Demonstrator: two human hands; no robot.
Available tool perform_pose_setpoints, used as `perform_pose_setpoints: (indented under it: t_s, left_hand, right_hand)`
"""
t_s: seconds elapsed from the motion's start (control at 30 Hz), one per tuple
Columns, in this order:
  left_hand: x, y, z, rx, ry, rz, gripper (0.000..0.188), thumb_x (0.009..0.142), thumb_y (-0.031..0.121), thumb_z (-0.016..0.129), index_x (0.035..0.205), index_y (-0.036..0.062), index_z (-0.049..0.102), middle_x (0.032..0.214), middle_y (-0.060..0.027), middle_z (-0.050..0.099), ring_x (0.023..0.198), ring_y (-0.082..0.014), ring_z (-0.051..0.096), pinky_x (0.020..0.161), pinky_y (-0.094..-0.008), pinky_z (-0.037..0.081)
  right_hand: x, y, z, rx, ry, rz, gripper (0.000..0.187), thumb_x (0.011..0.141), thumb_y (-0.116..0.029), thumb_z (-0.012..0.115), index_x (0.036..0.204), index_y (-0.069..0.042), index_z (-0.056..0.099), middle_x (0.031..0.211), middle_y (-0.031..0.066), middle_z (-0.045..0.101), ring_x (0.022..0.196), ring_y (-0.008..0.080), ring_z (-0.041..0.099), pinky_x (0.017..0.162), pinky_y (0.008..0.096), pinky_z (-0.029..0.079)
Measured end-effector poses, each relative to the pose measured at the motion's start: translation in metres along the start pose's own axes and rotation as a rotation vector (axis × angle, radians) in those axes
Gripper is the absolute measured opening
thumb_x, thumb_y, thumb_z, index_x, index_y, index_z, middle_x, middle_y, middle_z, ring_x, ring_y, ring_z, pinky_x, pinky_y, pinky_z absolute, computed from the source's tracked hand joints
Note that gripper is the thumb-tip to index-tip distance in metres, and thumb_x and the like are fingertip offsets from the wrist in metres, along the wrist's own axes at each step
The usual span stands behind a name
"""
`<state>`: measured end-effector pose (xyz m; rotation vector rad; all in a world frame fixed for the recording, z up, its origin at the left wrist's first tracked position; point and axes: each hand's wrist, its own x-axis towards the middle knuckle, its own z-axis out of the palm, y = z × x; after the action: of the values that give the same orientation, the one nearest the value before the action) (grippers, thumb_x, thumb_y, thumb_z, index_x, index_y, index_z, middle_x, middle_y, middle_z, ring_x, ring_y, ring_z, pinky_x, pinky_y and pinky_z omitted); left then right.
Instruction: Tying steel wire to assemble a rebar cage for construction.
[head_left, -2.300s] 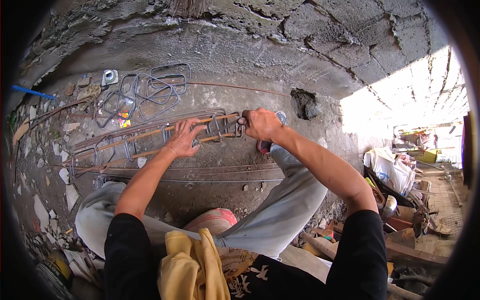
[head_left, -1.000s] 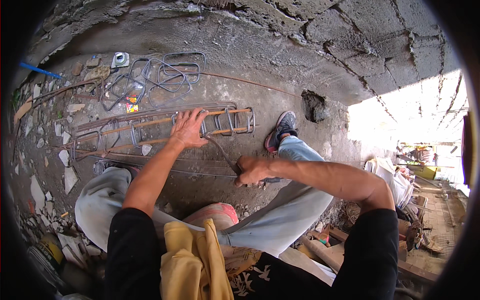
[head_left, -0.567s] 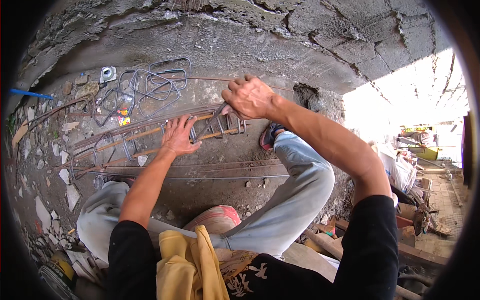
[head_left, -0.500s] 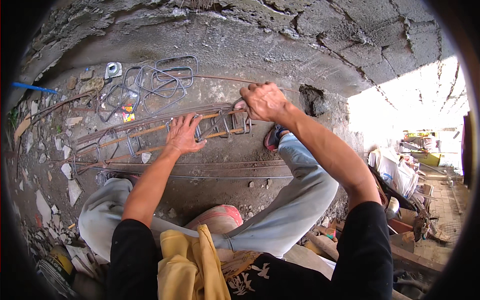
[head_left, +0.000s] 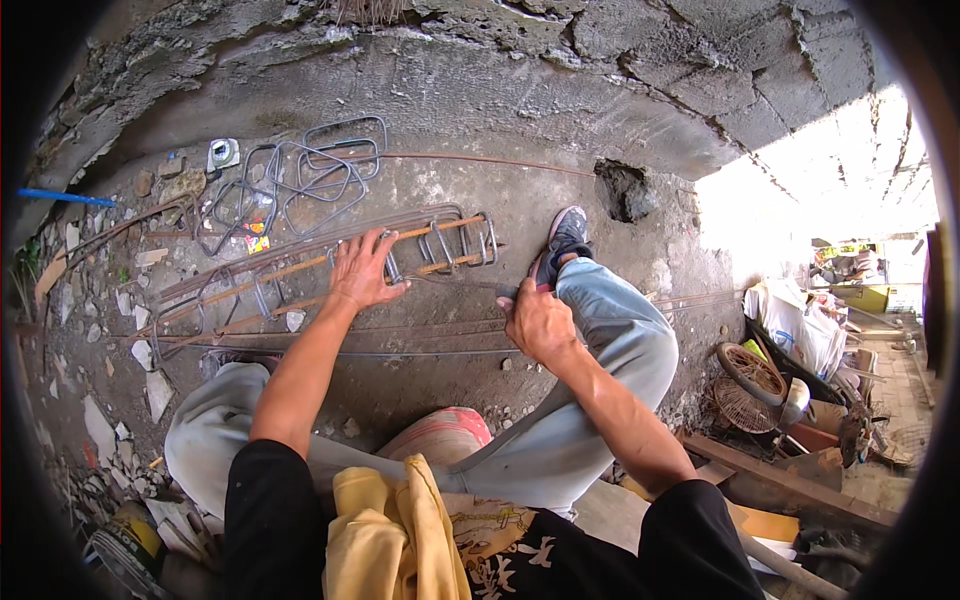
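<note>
Gritty floor (head_left: 440, 185) down there, with the rebar cage (head_left: 300, 262) lying on it. Right hand (head_left: 543, 322) has its grip clamped on a dark tool (head_left: 465, 284); left hand (head_left: 362, 272) is splayed over the cage. If the tool slips, those left fingers probably get whacked.

The left hand (head_left: 365, 272) hides a stretch of the narrow, ladder-like cage of rust-brown steel bars and grey wire hoops (head_left: 412, 233). The right hand (head_left: 540, 325) conceals most of the grip of a thin, dark metal tool (head_left: 465, 284), whose tip beside the left hand is too small to make out; nearer the body than both, a mustard-yellow cloth (head_left: 395, 530) is cut off below.
</note>
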<state>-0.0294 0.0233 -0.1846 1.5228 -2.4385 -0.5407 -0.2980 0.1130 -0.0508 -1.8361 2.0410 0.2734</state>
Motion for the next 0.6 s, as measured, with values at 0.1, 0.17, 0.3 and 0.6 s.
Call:
perform_pose_setpoints:
  t_s: [0.1, 0.17, 0.3, 0.6]
  left_hand:
    - [0.005, -0.003, 0.0, -0.004, 0.024, -0.014, 0.088, 0.063, 0.05, 0.077, 0.137, 0.0145, 0.044, 0.135, -0.0106, 0.041, 0.119, -0.0317, 0.044, 0.1, -0.0466, 0.033]
    - [0.005, -0.001, -0.001, -0.022, 0.023, 0.001, 0.09, 0.063, 0.051, 0.078, 0.138, 0.0147, 0.044, 0.136, -0.0115, 0.041, 0.12, -0.0315, 0.043, 0.101, -0.0462, 0.032]
    - [0.006, 0.0, -0.004, -0.059, -0.046, -0.037, 0.101, 0.06, 0.06, 0.077, 0.142, 0.0141, 0.038, 0.14, -0.0136, 0.037, 0.126, -0.0341, 0.038, 0.107, -0.0487, 0.026]
    - [0.0, 0.03, 0.005, -0.041, -0.027, -0.157, 0.11, 0.059, 0.063, 0.074, 0.144, 0.0086, 0.031, 0.142, -0.0204, 0.033, 0.134, -0.0396, 0.028, 0.113, -0.0603, 0.003]
  right_hand:
    - [-0.002, 0.012, 0.019, 0.103, 0.006, 0.063, 0.05, 0.091, -0.043, 0.053, 0.097, 0.007, 0.053, 0.081, 0.0297, 0.064, 0.082, 0.0445, 0.065, 0.073, 0.0493, 0.052]
    - [0.014, 0.034, 0.054, 0.316, -0.193, 0.179, 0.055, 0.09, -0.047, 0.052, 0.094, 0.007, 0.061, 0.089, 0.0305, 0.064, 0.091, 0.0466, 0.063, 0.079, 0.0504, 0.051]
    - [0.017, 0.041, 0.065, 0.349, -0.176, 0.204, 0.059, 0.091, -0.051, 0.049, 0.092, 0.005, 0.066, 0.096, 0.0309, 0.063, 0.099, 0.0471, 0.059, 0.086, 0.0508, 0.048]
    - [0.011, 0.04, 0.061, 0.35, -0.156, 0.16, 0.065, 0.09, -0.054, 0.049, 0.098, 0.009, 0.063, 0.092, 0.0327, 0.063, 0.098, 0.0432, 0.062, 0.087, 0.0474, 0.047]
